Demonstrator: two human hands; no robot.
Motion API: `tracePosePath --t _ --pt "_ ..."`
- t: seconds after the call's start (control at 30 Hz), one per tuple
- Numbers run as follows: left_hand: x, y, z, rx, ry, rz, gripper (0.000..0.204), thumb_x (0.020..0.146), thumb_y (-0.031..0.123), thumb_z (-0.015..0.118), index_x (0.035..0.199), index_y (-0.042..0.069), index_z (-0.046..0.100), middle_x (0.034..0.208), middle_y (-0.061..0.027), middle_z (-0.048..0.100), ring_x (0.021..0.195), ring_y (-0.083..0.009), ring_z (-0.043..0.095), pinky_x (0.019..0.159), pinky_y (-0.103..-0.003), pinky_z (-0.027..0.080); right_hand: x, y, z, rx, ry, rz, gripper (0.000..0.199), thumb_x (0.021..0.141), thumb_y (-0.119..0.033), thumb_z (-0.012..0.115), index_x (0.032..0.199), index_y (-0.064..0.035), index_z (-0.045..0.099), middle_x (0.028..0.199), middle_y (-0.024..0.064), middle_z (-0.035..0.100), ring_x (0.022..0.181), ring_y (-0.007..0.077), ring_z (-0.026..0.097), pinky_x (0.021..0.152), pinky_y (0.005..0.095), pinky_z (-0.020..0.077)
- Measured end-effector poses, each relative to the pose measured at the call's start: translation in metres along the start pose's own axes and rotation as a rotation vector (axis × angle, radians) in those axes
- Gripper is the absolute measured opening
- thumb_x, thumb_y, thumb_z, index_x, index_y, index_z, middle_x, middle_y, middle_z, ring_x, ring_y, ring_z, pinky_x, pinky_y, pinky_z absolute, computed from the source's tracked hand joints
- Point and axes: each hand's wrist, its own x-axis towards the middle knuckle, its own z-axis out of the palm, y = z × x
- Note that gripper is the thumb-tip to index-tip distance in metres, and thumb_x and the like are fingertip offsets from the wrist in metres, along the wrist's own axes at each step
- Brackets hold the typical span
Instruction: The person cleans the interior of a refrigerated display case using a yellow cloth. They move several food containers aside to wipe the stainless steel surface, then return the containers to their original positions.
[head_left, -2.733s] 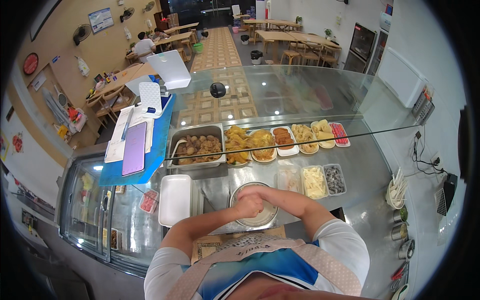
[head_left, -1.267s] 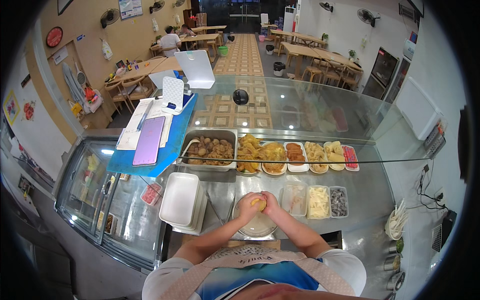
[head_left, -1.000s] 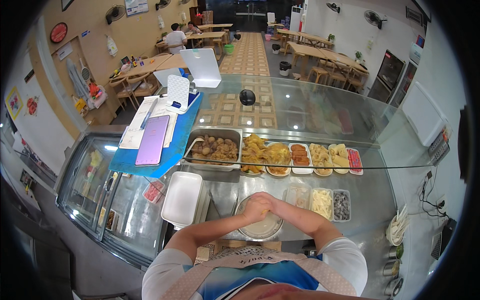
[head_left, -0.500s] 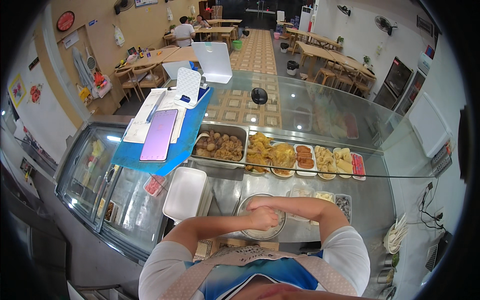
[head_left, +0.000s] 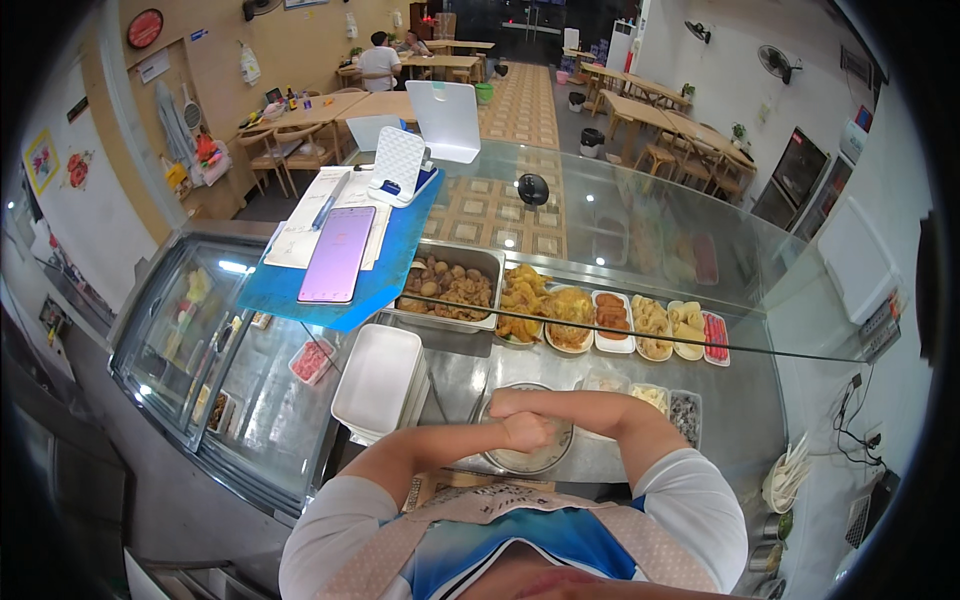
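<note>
Both my forearms come inward over a round metal bowl (head_left: 532, 462) on the steel counter, and my hands cross above it. My left hand (head_left: 528, 432) is curled closed over the middle of the bowl. Just beyond it, over the bowl's far left side, my right hand (head_left: 508, 402) has its fingers bent down and close together. What either hand holds, if anything, is hidden. Pale stuff shows inside the bowl; I cannot make out its kind. Left of the bowl stands a stack of white trays (head_left: 378, 378).
Right of the bowl are small containers, including one with dark pieces (head_left: 685, 415). Behind a glass edge stand a steel pan of eggs and brown food (head_left: 447, 283) and several filled dishes. A purple-screened phone (head_left: 338, 255) lies on a blue board (head_left: 385, 295). Skewers (head_left: 788, 475) stand far right.
My view has tilted a little, so the counter and room sit slightly differently in the picture. Both hands stay over the bowl, with only a slight shift.
</note>
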Motion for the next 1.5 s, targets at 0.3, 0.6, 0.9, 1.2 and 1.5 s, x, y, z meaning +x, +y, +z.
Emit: tracePosePath --t 0.3,0.6,0.9,1.2,1.5 --pt "0.006 0.008 0.015 -0.075 -0.103 -0.266 0.012 0.058 0.013 0.062 0.067 0.007 0.065 0.074 -0.0125 0.063 0.070 -0.0310 0.062 0.064 -0.041 0.050 0.001 0.006 0.011 -0.183 -0.026 -0.023 0.022 0.080 -0.022 0.054 0.070 -0.0038 0.062 0.071 0.0092 0.061 0.069 0.0220 0.058 0.067 0.0341 0.0471" --pt "0.034 0.028 -0.018 -0.055 -0.188 -0.198 0.007 0.063 0.014 0.059 0.064 0.007 0.061 0.072 -0.0108 0.061 0.074 -0.0315 0.060 0.063 -0.042 0.047 -0.030 -0.004 -0.011 -0.290 0.001 -0.212 0.022 0.079 -0.022 0.056 0.068 -0.0038 0.063 0.069 0.0066 0.060 0.065 0.0182 0.056 0.062 0.0310 0.0457" --pt "-0.025 0.106 -0.082 -0.338 0.957 -0.845 0.020 0.080 0.008 0.057 0.100 0.008 0.062 0.110 -0.0107 0.054 0.111 -0.0271 0.049 0.098 -0.036 0.035 -0.135 0.021 0.025 0.534 0.318 -0.473 0.025 0.089 -0.012 0.053 0.109 -0.0001 0.061 0.101 0.0079 0.065 0.092 0.0155 0.061 0.078 0.0260 0.0475" --pt "-0.202 0.300 -0.100 -0.976 1.569 -1.206 0.022 0.089 0.013 0.055 0.110 0.006 0.054 0.108 -0.0033 0.055 0.101 -0.0133 0.052 0.088 -0.027 0.041 -0.132 -0.146 0.229 0.647 -0.126 -0.482 0.009 0.083 -0.005 0.060 0.084 -0.0076 0.051 0.074 -0.0073 0.046 0.068 0.0023 0.043 0.060 0.0178 0.0352" --pt "-0.402 0.536 -0.134 -0.528 0.802 -1.803 0.022 0.080 0.018 0.067 0.095 0.003 0.060 0.085 -0.0096 0.059 0.077 -0.0184 0.056 0.069 -0.031 0.045 -0.152 -0.405 0.354 0.094 0.187 -1.022 0.014 0.079 -0.014 0.060 0.087 -0.0034 0.056 0.082 0.0114 0.058 0.076 0.0254 0.059 0.066 0.0337 0.0464"
